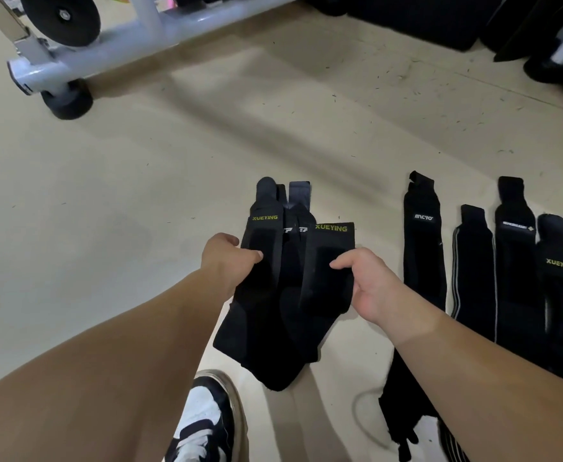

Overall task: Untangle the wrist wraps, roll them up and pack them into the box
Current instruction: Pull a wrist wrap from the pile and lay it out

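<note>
I hold a bunch of black wrist wraps [293, 295] above the beige floor, in the middle of the view. My left hand [228, 261] grips the bunch's left edge, below a yellow XUEYING label. A second XUEYING-labelled wrap on the right side is pinched by my right hand [365, 281]. The wraps overlap and hang down toward my shoe. Several more black wraps [513, 271] lie flat side by side on the floor at the right. No box is in view.
A grey metal equipment frame [106, 51] with a black wheel stands at the upper left. Dark bags or mats [440, 25] fill the upper right. My black-and-white shoe [206, 418] is at the bottom centre. More black straps [403, 405] trail beside my right forearm.
</note>
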Demonstrator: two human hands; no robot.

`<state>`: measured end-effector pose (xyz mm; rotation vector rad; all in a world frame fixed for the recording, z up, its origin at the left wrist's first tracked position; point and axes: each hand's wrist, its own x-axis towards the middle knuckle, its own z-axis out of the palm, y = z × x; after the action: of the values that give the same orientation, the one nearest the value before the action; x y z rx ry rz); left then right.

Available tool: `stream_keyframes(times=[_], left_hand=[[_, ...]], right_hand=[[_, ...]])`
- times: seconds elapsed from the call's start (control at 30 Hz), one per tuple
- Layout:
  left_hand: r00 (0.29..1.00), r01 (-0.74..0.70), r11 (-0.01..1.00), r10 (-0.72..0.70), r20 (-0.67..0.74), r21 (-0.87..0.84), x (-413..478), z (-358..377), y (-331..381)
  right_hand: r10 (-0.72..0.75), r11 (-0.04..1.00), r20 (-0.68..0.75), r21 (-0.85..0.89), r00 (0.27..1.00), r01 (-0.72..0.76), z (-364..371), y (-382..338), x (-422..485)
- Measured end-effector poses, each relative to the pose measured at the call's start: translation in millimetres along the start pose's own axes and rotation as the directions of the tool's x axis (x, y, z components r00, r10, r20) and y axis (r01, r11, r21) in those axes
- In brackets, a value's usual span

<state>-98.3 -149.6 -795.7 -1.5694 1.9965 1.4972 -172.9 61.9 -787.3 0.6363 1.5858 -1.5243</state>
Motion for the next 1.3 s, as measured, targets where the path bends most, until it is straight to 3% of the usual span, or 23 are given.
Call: stream_keyframes(times=[0.1,0.3,0.53,0.77,0.93,1.03,1.1,1.2,1.3], left_hand=[[0.995,0.02,0.995,-0.01,0.1,-0.094,-10,-6,14],[0.975,0.038,0.98,0.007,0.221,-0.197,-45,-18,42],[0.938,-0.108,0.992,0.123,0.324,-0.064,-105,-18,74],[0.771,-0.233,0.972,0.176,0.612,0.014,-202,-33,116],[0.702,-0.392,0.92,0.301,0.645,-0.003,-273,-47,151],[0.64,-0.553,0.833,0.414,0.647,0.014,-317,-51,168],[0.606,-0.639,0.768,0.479,0.635,0.03,-344,-50,174],[0.569,-0.705,0.709,0.553,0.609,0.014,-376,-48,173],[0.533,-0.72,0.692,0.598,0.599,-0.05,-393,-45,167]], right_hand=[[0.047,0.998,0.026,0.032,0.999,-0.048,-3,-3,-10],[0.002,0.996,0.064,0.087,0.998,-0.007,-1,-14,-38],[-0.062,0.997,0.057,0.056,0.996,0.059,-11,-41,-103],[-0.17,0.983,0.038,-0.056,0.985,0.172,-42,-77,-194],[-0.304,0.938,0.15,-0.124,0.941,0.323,-68,-102,-277],[-0.376,0.898,0.184,-0.167,0.908,0.406,-88,-111,-316],[-0.405,0.896,0.156,-0.127,0.901,0.425,-104,-112,-334],[-0.434,0.898,0.107,0.124,0.894,0.421,-127,-107,-345],[-0.43,0.894,0.19,0.223,0.882,0.388,-139,-99,-357]])
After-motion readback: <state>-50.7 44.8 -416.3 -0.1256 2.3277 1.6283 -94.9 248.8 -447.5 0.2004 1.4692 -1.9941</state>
